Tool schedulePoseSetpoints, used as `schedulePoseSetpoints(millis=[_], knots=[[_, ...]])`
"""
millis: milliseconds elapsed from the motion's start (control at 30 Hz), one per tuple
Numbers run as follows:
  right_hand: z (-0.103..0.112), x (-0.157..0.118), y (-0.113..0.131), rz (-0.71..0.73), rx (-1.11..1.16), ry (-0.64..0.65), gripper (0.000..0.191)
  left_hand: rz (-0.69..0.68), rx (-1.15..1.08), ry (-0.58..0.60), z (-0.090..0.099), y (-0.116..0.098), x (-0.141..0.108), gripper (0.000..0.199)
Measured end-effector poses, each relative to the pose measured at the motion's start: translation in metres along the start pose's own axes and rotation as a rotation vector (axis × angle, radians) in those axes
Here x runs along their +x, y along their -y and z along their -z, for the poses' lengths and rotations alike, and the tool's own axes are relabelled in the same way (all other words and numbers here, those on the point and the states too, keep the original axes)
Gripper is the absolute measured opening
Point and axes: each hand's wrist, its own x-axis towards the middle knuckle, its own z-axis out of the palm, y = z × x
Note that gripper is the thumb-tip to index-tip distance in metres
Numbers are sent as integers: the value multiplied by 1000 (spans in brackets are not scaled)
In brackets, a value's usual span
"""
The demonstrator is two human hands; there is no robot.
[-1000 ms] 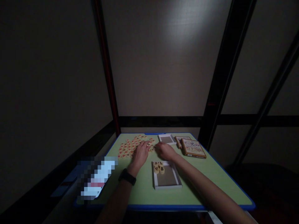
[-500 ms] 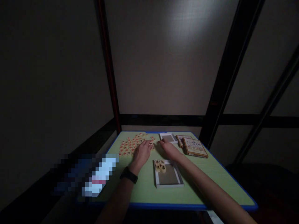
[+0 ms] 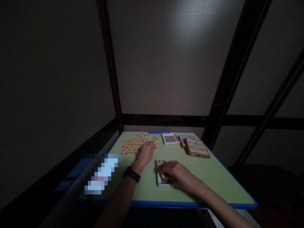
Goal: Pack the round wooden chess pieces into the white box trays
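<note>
Round Chinese chess pieces, marked in red or black, lie loosely spread over the table's far left part. My left hand, with a dark watch on its wrist, reaches to their right edge; its bent fingers close on a piece at the fingertips. In the near shallow box, several black-marked pieces sit in the far left corner. My right hand is lowered over this box, its fingers pinched at a piece by the left wall. The hand covers much of the box.
A second shallow white box lies at the back of the green table. Two printed box lids overlap at the right. A blue rim edges the tabletop. Something blurred out is at the left edge.
My right hand has come back from beside the loose pieces into the near box. My left hand stays at the pieces, its fingers shifted slightly.
</note>
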Motion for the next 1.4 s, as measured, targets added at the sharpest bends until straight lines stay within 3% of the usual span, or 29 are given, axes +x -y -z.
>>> schedulePoseSetpoints(millis=[167, 567, 733, 933, 1133, 1300, 1400], knots=[[-7, 6, -5, 42, -61, 62, 17, -3, -4, -1, 3, -2, 0, 32], [-15, 7, -9, -10, -174, 22, 17, -16, 3, 9, 3, -4, -1, 32], [-15, 6, -13, 10, -112, -51, 18, 16, -41, -33, 4, -4, 0, 29], [11, 2, -29, -44, -3, -241, 19, 8, -115, -81, 3, -2, 1, 27], [26, 24, -57, -111, -55, -310, 19, 140, -535, 10, -6, 2, 11, 28], [8, 43, -69, -163, -127, -268, 42, 191, -874, 87, -14, 7, 15, 43], [-3, 42, -67, -155, -200, -216, 44, 176, -1023, 210, -12, 8, 12, 54]])
